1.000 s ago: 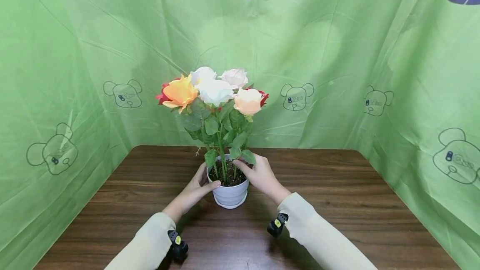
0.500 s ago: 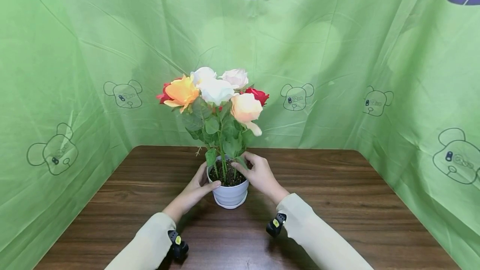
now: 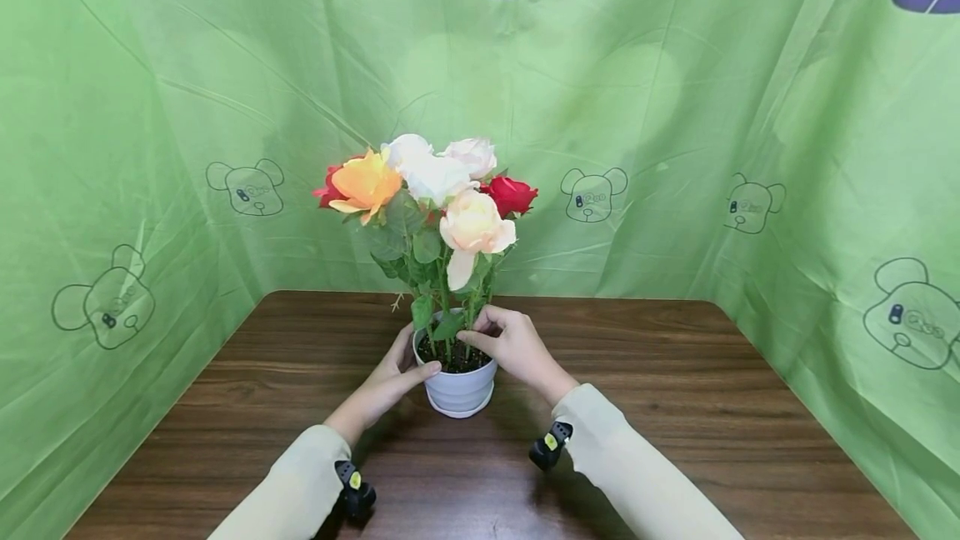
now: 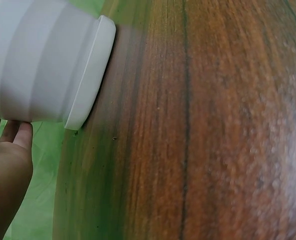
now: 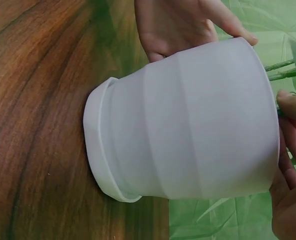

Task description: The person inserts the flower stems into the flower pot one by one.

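A ribbed white flower pot [image 3: 459, 392] on a saucer holds dark soil [image 3: 452, 362] and several artificial-looking roses. My left hand [image 3: 387, 375] grips the pot's left side, its thumb over the front rim; in the left wrist view its fingertips [image 4: 23, 134] touch the pot wall. Over the right rim, my right hand [image 3: 519, 350] pinches the green stem of a peach rose [image 3: 477, 226] between thumb and fingers, low above the soil. That rose leans forward, one petal drooping. Behind it are a red rose [image 3: 512, 195], white roses [image 3: 437, 179] and an orange rose [image 3: 366, 183].
The pot stands on a dark brown wooden table [image 3: 637, 365], nearer its far edge. Green patterned cloth [image 3: 660, 132] encloses the back and both sides. Green leaves [image 3: 405, 227] crowd the space between the blooms and the pot.
The peach rose has turned and shifted left and downward, revealing more of the red rose behind it. My right fingers have moved slightly left with its stem; my left hand stays on the pot.
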### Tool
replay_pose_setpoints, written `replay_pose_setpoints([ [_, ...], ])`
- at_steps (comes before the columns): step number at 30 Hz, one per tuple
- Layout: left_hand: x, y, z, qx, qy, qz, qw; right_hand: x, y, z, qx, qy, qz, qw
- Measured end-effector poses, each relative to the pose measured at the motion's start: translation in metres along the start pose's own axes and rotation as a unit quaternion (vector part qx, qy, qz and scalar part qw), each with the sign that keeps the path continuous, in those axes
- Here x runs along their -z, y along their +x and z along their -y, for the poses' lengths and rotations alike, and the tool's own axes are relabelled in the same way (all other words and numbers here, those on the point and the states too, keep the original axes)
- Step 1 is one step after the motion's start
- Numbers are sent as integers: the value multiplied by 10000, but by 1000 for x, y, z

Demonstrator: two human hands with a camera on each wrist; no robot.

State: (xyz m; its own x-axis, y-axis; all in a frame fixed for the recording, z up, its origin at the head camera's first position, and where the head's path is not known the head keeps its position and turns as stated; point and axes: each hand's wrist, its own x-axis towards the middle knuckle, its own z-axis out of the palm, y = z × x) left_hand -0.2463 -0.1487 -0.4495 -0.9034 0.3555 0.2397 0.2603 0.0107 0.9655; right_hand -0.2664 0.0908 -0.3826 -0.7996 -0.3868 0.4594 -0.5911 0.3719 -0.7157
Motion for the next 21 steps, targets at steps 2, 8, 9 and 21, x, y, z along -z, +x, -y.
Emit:
replay_pose_setpoints([
  [2, 0, 0, 0, 6, 32, -28, 10000, 1, 2, 0, -23, -74, 49, 10000],
  [8, -2, 1, -2, -40, 75, -97, 9999, 6, 5, 1, 162, -314, 187, 9992],
  [9, -2, 1, -2, -46, 70, -98, 9999, 6, 5, 0, 193, -365, 225, 9989],
  [21, -1, -1, -1, 116, 104, -120, 9998, 11, 3, 3, -187, -294, 531, 9980],
])
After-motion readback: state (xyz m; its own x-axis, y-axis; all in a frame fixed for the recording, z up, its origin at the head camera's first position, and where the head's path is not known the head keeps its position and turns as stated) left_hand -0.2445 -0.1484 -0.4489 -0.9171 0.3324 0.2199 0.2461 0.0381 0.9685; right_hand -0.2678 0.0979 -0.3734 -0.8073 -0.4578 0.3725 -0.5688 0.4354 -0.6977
